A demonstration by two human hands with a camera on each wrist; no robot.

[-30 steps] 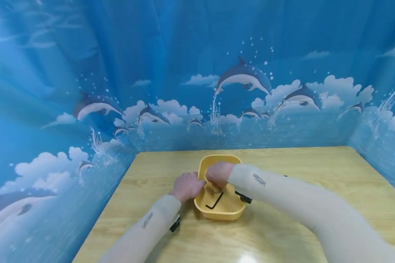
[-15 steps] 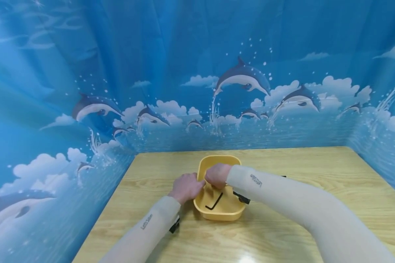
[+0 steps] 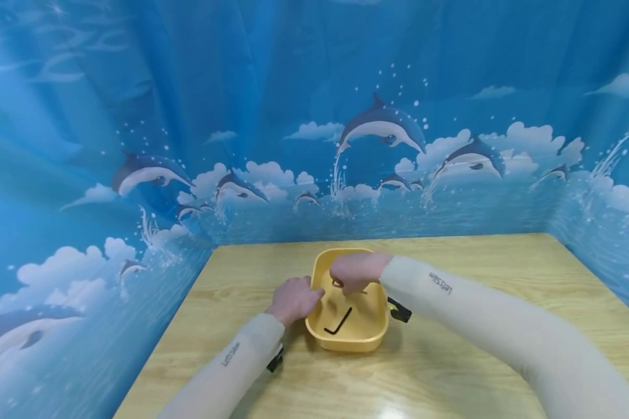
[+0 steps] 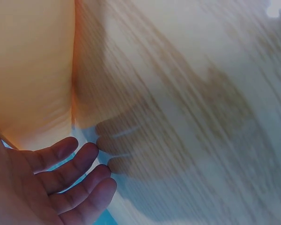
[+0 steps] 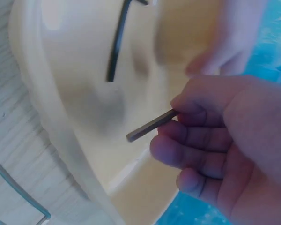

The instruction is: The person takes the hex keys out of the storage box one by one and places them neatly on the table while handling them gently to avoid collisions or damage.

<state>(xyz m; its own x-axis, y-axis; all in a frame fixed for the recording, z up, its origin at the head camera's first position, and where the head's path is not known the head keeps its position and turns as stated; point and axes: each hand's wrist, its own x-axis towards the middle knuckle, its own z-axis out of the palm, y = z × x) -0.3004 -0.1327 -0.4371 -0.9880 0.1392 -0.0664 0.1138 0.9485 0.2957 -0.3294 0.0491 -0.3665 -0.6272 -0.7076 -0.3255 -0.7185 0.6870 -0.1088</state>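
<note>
A yellow plastic bin (image 3: 351, 345) stands on the table. My left hand (image 3: 296, 298) holds its left rim, thumb over the edge and fingers outside; the left wrist view shows those fingers loosely bent beside the outer wall (image 4: 33, 70). Inside the bin, my right hand (image 3: 355, 272) pinches a hex key (image 5: 150, 126) between thumb and fingertips. One straight end of that key sticks out over the bin floor, the rest hidden by the hand. Another black hex key (image 3: 339, 323) lies on the floor towards the near end, its short leg to the left.
In the right wrist view, a bent metal hex key (image 5: 23, 192) lies on the wooden table (image 3: 262, 378) outside the bin, with part of another at the frame's edge. A blue dolphin-print curtain (image 3: 272, 145) rises behind and to the left of the table.
The hex key seen beneath my right hand a second ago is now pinched in it, and that hand has shifted slightly right. My left hand and the black key have stayed in place.
</note>
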